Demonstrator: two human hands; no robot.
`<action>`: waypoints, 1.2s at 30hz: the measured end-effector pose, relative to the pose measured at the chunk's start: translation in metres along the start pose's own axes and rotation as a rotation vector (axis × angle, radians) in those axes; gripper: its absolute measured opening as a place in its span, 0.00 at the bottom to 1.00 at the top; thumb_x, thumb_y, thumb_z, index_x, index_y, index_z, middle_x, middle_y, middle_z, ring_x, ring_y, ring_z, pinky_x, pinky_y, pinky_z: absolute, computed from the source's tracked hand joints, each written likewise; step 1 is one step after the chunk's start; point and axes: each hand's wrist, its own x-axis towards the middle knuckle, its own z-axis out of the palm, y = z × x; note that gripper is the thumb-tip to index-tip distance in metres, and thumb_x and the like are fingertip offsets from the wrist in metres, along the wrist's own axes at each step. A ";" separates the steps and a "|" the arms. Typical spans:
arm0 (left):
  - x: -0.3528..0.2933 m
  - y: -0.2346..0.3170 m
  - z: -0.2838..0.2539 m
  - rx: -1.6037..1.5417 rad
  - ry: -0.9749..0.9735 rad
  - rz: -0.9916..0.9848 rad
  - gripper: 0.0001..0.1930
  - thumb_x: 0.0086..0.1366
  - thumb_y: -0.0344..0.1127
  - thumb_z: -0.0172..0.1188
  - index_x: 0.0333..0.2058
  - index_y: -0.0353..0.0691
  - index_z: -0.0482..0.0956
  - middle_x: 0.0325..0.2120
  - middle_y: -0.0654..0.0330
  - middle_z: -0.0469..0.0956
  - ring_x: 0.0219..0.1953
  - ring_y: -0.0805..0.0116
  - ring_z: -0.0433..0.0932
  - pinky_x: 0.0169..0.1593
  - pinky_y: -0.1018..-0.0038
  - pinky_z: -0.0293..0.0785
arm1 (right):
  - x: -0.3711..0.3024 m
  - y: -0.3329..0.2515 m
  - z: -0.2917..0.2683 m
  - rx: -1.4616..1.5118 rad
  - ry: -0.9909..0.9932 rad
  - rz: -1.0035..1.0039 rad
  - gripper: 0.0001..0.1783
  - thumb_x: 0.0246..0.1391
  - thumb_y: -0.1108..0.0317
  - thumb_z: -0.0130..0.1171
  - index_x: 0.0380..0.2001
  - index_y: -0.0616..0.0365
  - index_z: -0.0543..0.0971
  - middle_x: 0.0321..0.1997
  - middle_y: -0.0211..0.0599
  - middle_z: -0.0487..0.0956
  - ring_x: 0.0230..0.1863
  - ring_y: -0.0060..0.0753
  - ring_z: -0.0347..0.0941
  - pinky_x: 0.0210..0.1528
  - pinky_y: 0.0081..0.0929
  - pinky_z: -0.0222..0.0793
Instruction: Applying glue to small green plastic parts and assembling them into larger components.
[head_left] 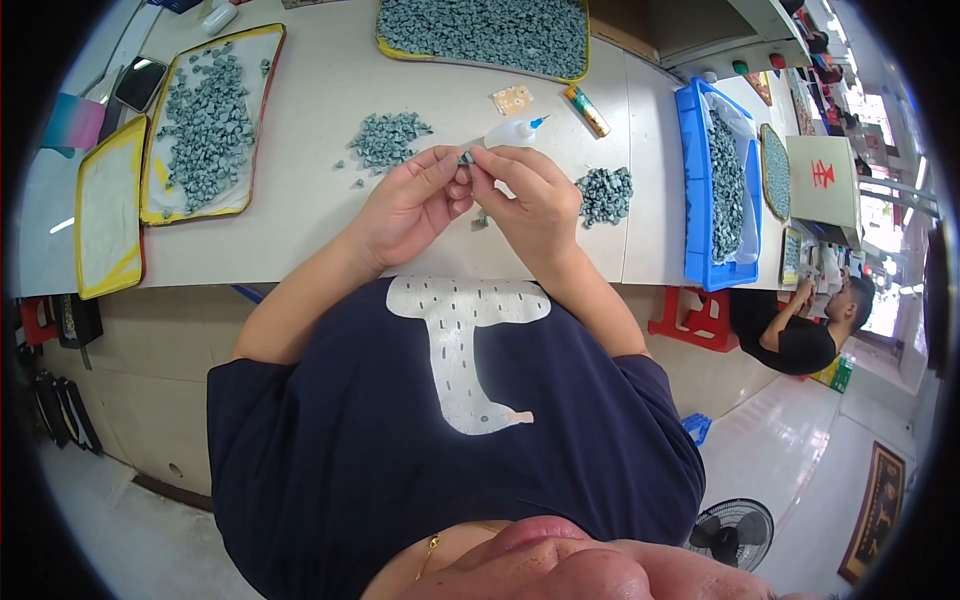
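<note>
Pinching a small grey-green piece [466, 158] between the fingertips of both hands, the person worked just above the pale table [320, 230]. Left hand [410, 205] and right hand [535, 205] were both closed on it, between two loose heaps [388, 140] [605, 195]. They seemed mid-assembly; next probably called for the glue bottle [512, 131] just behind.

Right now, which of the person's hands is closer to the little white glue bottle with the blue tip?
Right. The right hand sits just below the glue bottle, nearly touching it. The left hand is farther off, down to its left.
</note>
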 end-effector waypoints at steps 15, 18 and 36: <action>-0.010 0.008 -0.006 0.228 0.070 0.204 0.07 0.67 0.31 0.54 0.40 0.34 0.73 0.30 0.62 0.75 0.32 0.74 0.72 0.41 0.75 0.70 | 0.000 0.000 0.015 -0.067 0.020 -0.131 0.13 0.38 0.83 0.66 0.32 0.62 0.82 0.30 0.36 0.80 0.27 0.26 0.77 0.27 0.19 0.75; -0.012 0.008 -0.001 0.339 0.066 0.270 0.07 0.67 0.31 0.54 0.40 0.34 0.73 0.30 0.62 0.76 0.32 0.74 0.72 0.40 0.76 0.70 | -0.001 0.000 0.016 -0.088 0.038 -0.157 0.13 0.38 0.83 0.66 0.31 0.62 0.82 0.30 0.36 0.80 0.27 0.26 0.77 0.26 0.19 0.74; -0.017 0.015 0.031 1.500 -0.099 1.122 0.09 0.55 0.19 0.62 0.35 0.32 0.76 0.29 0.57 0.78 0.30 0.65 0.77 0.33 0.75 0.73 | -0.021 0.002 -0.005 0.362 -0.057 0.113 0.16 0.43 0.88 0.61 0.38 0.67 0.80 0.39 0.43 0.79 0.36 0.28 0.79 0.32 0.18 0.76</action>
